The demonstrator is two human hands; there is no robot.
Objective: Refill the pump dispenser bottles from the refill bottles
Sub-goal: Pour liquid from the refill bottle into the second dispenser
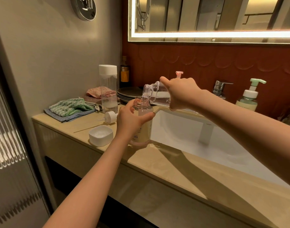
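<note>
Left hand (pixel 130 120) wrapped round pump bottle (pixel 145 127), pump off, neck open. Bottle stands on counter (pixel 157 170) at sink (pixel 182 129) edge, part full of pale stuff. Right hand (pixel 180 92) grips clear refill bottle (pixel 155 92), tipped on side, mouth just over open neck. Hands near, not touching. Pump top (pixel 110 117) lies on counter left of bottle, white cap (pixel 101 135) beside it. Tall clear bottle (pixel 108 89) behind. Green pump bottle (pixel 248 97) far right, by tap (pixel 220 89).

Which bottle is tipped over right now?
The clear refill bottle in the right hand, tilted mouth-down over the open pump bottle that the left hand holds upright; all other bottles stand upright.
</note>
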